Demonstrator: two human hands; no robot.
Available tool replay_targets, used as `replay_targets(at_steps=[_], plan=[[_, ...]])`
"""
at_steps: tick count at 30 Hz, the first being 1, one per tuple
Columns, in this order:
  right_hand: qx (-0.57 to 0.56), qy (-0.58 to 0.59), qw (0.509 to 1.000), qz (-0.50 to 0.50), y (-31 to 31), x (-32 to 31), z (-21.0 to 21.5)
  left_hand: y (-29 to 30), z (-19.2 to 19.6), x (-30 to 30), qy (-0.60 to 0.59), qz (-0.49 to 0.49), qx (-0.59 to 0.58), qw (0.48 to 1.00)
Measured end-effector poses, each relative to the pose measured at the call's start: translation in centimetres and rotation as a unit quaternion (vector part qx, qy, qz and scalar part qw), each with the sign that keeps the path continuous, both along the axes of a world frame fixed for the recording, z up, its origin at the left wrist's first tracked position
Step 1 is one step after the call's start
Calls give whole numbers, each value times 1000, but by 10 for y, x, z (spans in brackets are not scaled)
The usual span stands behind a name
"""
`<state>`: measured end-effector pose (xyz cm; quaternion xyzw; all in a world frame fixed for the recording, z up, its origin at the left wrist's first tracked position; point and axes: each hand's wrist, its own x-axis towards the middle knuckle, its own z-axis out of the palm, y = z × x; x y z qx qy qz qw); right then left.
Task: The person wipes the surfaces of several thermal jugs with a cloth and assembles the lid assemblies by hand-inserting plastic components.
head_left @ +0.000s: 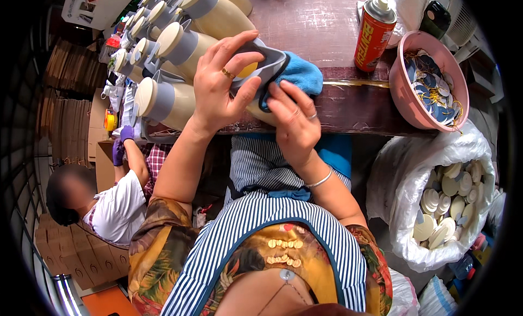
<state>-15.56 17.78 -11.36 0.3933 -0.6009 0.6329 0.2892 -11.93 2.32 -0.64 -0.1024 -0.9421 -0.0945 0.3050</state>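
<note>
Over the table's near edge, a cream jug with a grey collar and spout (271,61) tilts with its open mouth showing and something yellow inside. My left hand (220,81) grips the grey collar, its fingers bent over the rim. A blue cloth (303,76) with a dark edge lies against the spout. Pinched fingers of my right hand (294,122) hold that cloth on the spout's right side. Most of the jug's body is hidden behind my hands. Just left of my left hand stand similar lidded jugs (173,43).
At the right of the dark red table (305,19) stand a red spray can (376,35) and a pink basin (402,92) of small discs and strings. Below it is a white plastic bag (389,177) of cream lids. A co-worker (117,201) in purple gloves sits at left, near stacked cartons (76,250).
</note>
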Motion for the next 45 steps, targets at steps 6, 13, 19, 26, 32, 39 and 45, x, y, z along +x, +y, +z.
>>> replay_targets(at_steps=[6,13,19,26,32,39,45], plan=[[-221,-440,861,123,-5,-40,-14,2,-1,1,-1,3,8,1000],[-22,-38,999,27,-5,8,5,4,-5,2,19,26,10,999],[-241,-422,856,173,-14,-47,-4,13,5,10,34,-20,474,880],[-343,-498,763,229,25,-19,-16,-38,-70,67,-98,55,522,845],[-306,-402,843,186,2,-12,3,43,-58,49,-79,-38,670,738],[-165,-351,906,172,-11,-16,22,80,-57,34,-83,-32,614,784],[-226,-437,812,314,17,-49,1,107,-69,0,-24,26,598,801]])
